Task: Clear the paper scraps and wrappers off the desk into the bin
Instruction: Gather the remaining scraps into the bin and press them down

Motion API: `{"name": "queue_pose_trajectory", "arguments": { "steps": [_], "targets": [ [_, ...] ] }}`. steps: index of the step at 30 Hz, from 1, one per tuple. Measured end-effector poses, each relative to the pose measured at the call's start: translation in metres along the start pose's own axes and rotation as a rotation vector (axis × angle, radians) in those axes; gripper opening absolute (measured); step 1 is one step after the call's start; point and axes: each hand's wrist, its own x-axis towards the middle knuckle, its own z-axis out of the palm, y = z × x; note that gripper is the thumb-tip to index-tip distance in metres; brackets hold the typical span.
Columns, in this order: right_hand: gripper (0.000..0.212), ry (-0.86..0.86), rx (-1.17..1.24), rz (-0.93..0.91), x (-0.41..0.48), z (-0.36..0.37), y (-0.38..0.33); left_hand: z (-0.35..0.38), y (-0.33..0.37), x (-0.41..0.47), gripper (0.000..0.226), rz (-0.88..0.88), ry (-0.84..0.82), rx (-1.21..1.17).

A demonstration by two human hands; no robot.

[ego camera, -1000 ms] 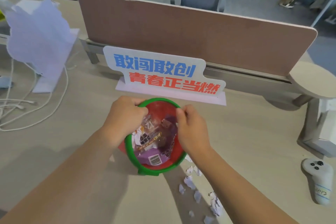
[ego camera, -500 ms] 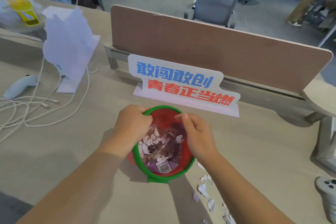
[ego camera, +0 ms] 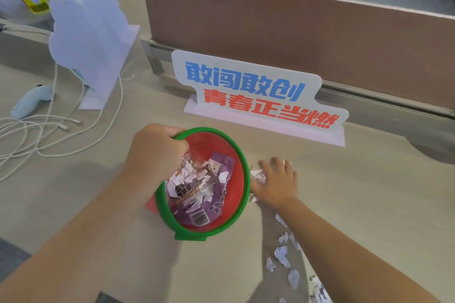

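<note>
Now right hand off the bin, down on scraps.
I see left hand (ego camera: 157, 147) gripping the bin (ego camera: 242, 162) rim; right hand (ego camera: 278, 181), fingers spread, covers paper scraps (ego camera: 258, 176) just beside it; more scraps (ego camera: 283, 257) await.

Scraps (ego camera: 258, 176) partly under right hand (ego camera: 277, 183)

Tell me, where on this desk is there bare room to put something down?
The widest bare patch lies right of the right hand, below the slogan sign. Another lies left of the left hand, below the white cables. It is crowded around the red bin and along the paper scraps trailing beside the right forearm.
</note>
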Motion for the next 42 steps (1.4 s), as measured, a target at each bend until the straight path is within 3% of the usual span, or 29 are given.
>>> {"name": "queue_pose_trajectory", "arguments": {
  "steps": [4,13,15,18,21,24,26,29,33,38,42],
  "targets": [
    [0.039,0.146,-0.135,-0.19,-0.014,0.021,-0.001,0.005,0.001,0.004,0.023,-0.029,-0.004,0.023],
    [0.035,0.017,-0.193,-0.135,-0.006,0.008,0.026,0.01,0.005,0.003,0.019,-0.018,-0.009,-0.01],
    [0.032,-0.04,-0.033,-0.014,-0.001,-0.01,0.029,0.012,0.007,0.002,0.022,-0.027,-0.035,-0.039],
    [0.027,0.085,0.376,0.15,-0.008,-0.049,0.015,0.013,0.009,0.003,0.025,-0.03,-0.071,-0.048],
    [0.027,0.16,0.496,-0.116,-0.042,-0.08,-0.039,0.01,0.007,0.007,0.026,-0.022,-0.07,-0.062],
    [0.022,0.069,0.332,-0.431,-0.073,-0.079,-0.093,0.009,0.007,0.008,0.025,-0.02,-0.083,-0.087],
    [0.036,0.045,0.206,-0.5,-0.078,-0.062,-0.114,0.008,0.007,0.007,0.024,-0.008,-0.082,-0.087],
    [0.077,0.029,0.232,-0.414,-0.081,-0.042,-0.129,0.004,0.005,0.004,0.021,0.0,-0.074,-0.091],
    [0.083,0.062,0.416,-0.388,-0.088,-0.029,-0.129,0.0,-0.001,0.002,0.023,-0.027,-0.053,-0.116],
    [0.049,0.326,0.325,-0.39,-0.092,-0.037,-0.109,-0.003,-0.002,-0.005,0.026,-0.031,-0.073,-0.181],
    [0.021,0.194,0.415,-0.387,-0.092,-0.045,-0.104,-0.002,0.001,-0.008,0.026,-0.031,-0.073,-0.177]
  ]
}}
